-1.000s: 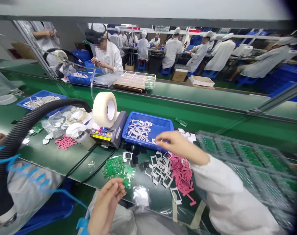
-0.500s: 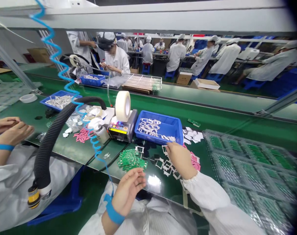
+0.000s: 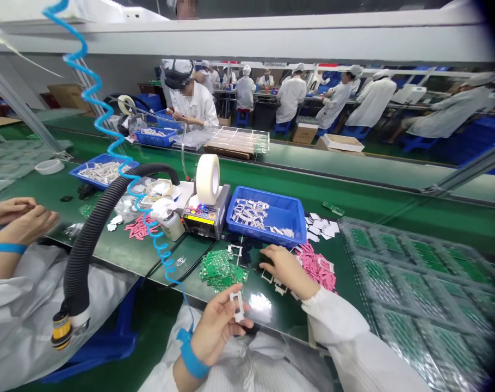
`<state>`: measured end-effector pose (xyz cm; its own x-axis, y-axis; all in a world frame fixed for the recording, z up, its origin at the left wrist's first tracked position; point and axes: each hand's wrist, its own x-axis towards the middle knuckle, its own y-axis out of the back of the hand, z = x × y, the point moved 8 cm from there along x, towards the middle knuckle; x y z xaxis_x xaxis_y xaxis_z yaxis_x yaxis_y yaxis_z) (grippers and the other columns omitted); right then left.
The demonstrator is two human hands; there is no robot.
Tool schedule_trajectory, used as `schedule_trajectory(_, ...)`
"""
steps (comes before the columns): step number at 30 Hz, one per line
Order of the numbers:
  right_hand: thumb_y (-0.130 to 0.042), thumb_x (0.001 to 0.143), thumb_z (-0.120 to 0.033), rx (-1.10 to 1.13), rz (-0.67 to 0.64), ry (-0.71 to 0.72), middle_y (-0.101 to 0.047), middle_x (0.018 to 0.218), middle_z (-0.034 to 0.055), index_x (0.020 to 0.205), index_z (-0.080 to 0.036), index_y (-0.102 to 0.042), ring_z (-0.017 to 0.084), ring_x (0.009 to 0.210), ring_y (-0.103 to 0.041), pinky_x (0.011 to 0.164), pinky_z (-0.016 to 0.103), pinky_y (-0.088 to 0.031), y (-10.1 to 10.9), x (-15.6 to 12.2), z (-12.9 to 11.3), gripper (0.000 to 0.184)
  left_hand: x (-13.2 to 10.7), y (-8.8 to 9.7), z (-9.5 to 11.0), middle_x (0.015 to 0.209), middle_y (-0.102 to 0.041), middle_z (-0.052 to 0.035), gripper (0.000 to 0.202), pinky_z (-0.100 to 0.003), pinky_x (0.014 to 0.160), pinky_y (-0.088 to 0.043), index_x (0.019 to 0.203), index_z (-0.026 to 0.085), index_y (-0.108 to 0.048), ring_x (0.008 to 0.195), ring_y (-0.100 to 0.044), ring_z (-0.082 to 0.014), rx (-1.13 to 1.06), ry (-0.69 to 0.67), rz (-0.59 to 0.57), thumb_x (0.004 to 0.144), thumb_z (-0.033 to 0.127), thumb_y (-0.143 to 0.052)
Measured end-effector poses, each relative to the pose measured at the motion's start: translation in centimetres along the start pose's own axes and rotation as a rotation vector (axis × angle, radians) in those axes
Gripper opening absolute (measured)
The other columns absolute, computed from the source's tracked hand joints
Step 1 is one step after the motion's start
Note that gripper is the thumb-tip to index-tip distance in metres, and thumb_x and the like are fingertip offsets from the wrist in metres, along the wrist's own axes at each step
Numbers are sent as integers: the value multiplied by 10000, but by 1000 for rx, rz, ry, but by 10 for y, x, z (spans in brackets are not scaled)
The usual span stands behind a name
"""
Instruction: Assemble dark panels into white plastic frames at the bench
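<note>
Left hand (image 3: 217, 332) has closed on a small white rectangular frame (image 3: 237, 306), pinching it between thumb and fingers so that it stands nearly upright. The hand is otherwise half open, with a blue wristband at its wrist, and hovers over the edge of the glossy green bench mat (image 3: 121, 256). Right hand (image 3: 282, 270) has slid leftward and lies palm down, fingers curled, among loose white frames and small black squares; the palm hides whether it has hold of anything.

In the head view, a heap of green circuit boards (image 3: 221, 270) lies just above the held frame. A pile of pink foam strips (image 3: 317, 267) sits beside the right hand, and a blue plastic tray of white frames (image 3: 264, 215) stands just beyond it. Left of the tray are a grey tape dispenser (image 3: 204, 218) with a white tape roll (image 3: 208, 178) and a black corrugated hose (image 3: 100, 234). Clear blister trays of green boards (image 3: 414, 288) fill the right. A co-worker's hands (image 3: 21, 218) rest at far left.
</note>
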<state>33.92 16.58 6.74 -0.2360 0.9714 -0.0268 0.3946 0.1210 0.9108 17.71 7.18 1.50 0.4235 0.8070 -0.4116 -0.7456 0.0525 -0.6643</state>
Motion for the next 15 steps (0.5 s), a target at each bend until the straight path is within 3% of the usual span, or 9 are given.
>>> schedule_trajectory(5, -640, 726, -132, -36, 1, -58, -643, 924, 97, 885, -137, -691, 229, 859, -615, 790, 349, -457, -12, 8, 18, 168, -16, 26, 11, 855, -695, -66, 404, -223, 531, -478, 1069, 207, -632, 653, -672, -161, -52, -30, 146, 698, 337, -722)
schedule_trajectory(8, -550, 782, -130, -8, 27, -55, -646, 887, 82, 843, -149, -675, 217, 858, -608, 794, 352, -452, -1, 4, 10, 141, -25, 56, 17, 873, -709, -70, 429, -221, 538, -495, 1095, 214, -624, 657, -675, -158, -77, -83, 273, 695, 336, -724)
schedule_trajectory(10, -500, 818, -141, 30, 37, -24, -655, 874, 84, 838, -150, -667, 222, 866, -604, 812, 377, -443, 13, 2, -7, 168, -35, 94, 24, 872, -722, -62, 449, -212, 526, -502, 1103, 218, -624, 636, -671, -145, -125, -144, 397, 680, 322, -736)
schedule_trajectory(12, -489, 839, -154, 98, 12, 45, -669, 888, 80, 869, -151, -660, 215, 869, -607, 816, 375, -443, 23, 3, -39, 174, -51, 145, 34, 888, -739, -32, 416, -204, 549, -521, 1059, 233, -643, 643, -674, -131, -225, -200, 529, 657, 230, -751)
schedule_trajectory(15, -550, 833, -182, 241, -144, 224, -688, 859, 27, 879, -170, -663, 152, 803, -625, 768, 272, -464, 7, 11, -112, 123, -84, 217, 54, 795, -752, 48, 343, -190, 668, -535, 1029, 289, -646, 744, -690, -119, -456, -286, 673, 714, 159, -675)
